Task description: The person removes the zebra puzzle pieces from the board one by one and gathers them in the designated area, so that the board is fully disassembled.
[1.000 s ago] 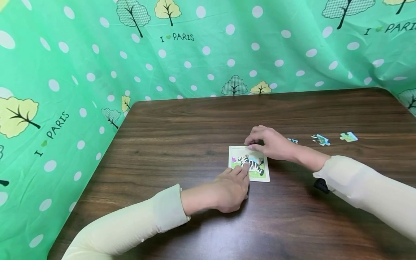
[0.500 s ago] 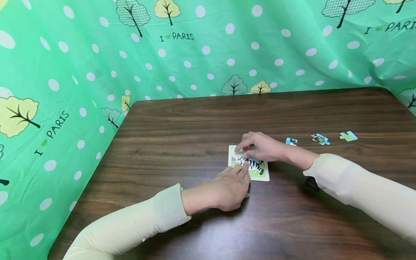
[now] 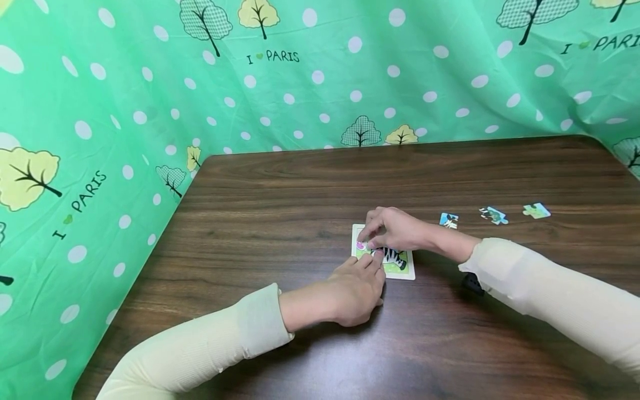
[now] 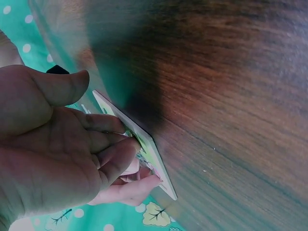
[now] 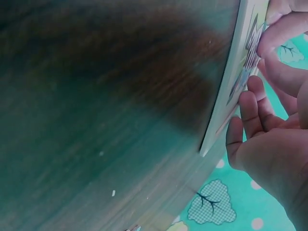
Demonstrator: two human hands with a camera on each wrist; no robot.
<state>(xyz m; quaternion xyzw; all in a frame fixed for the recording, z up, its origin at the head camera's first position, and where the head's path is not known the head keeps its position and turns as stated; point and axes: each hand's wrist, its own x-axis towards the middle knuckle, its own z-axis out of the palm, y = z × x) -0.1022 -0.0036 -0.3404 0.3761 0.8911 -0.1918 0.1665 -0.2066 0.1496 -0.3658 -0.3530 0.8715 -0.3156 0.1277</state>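
Zebra puzzle (image 3: 399, 269) on table (image 3: 280, 222); left hand (image 3: 356, 293), fingers extended, on its near side; right hand (image 3: 397, 229), fingers bent over its left part, cannot tell whether gripping anything. Hold steady, square up edges, then press flat.

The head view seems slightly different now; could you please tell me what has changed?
The right hand has moved left and toward the person across the puzzle board, uncovering more of the leftmost loose piece; whether it pinches anything is unclear. The left hand, still on the board, and the three loose pieces stayed put.
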